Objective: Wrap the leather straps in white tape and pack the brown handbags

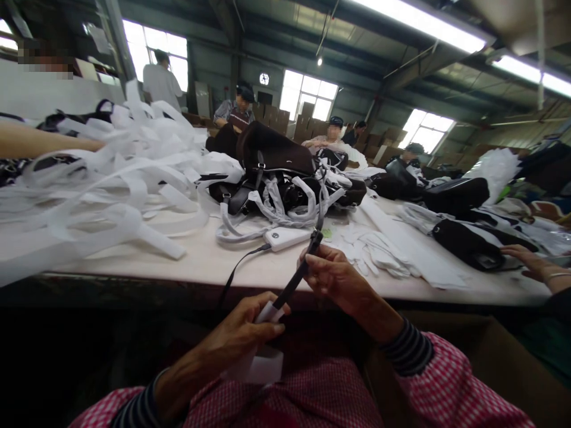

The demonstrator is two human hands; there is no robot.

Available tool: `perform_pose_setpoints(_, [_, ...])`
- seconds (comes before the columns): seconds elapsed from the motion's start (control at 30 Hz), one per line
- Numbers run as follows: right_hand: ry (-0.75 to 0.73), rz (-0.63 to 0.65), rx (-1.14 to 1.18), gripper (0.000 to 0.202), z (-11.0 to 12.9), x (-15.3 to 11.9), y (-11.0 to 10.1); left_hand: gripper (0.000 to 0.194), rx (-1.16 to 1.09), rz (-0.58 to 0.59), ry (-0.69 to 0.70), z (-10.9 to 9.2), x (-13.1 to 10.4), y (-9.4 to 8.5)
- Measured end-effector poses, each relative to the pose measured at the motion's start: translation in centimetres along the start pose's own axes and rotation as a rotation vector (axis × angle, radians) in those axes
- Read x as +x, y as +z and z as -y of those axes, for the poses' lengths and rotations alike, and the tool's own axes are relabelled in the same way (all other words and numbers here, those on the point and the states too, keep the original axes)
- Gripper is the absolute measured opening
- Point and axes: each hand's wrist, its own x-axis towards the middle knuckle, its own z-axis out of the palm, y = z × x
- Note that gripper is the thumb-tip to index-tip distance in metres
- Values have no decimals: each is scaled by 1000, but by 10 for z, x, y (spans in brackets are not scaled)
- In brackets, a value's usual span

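A black strap runs slantwise between my two hands, in front of the table edge. My left hand is closed round its lower end, where a strip of white wrapping covers the strap and hangs below the fingers. Further up, my right hand pinches the strap near a small buckle. From there the strap leads up toward a pile of dark bags with white-wrapped handles. A white box-shaped device with a black cable lies just behind the strap.
Loose white strips heap up on the left of the table, with another person's arm reaching in. White pieces lie right of centre. A co-worker's hand is near a black bag at right. Several people work behind.
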Motion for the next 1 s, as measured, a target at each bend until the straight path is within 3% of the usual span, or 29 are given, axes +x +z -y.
perform_pose_setpoints(0.17, [-78,157,-136,21,8,-15,0,33,-95,55,-34,-3,-3,1])
perform_pose_setpoints(0.53, [-60,431,-258,16,1,-21,-5,40,-324,191,-44,-10,-1,3])
perform_pose_setpoints(0.67, [-41,414,-279,16,-5,-17,1,38,-374,260,70,-16,4,3])
perform_pose_setpoints(0.8, [-9,380,-218,20,-15,-16,6,56,-470,269,159,-14,4,-5])
perform_pose_setpoints(0.9, [41,359,-135,21,-26,-22,8,76,-453,320,183,1,-6,-20])
perform_pose_setpoints(1.0, [89,330,-63,22,-37,-30,9,87,-282,356,92,29,-25,-35])
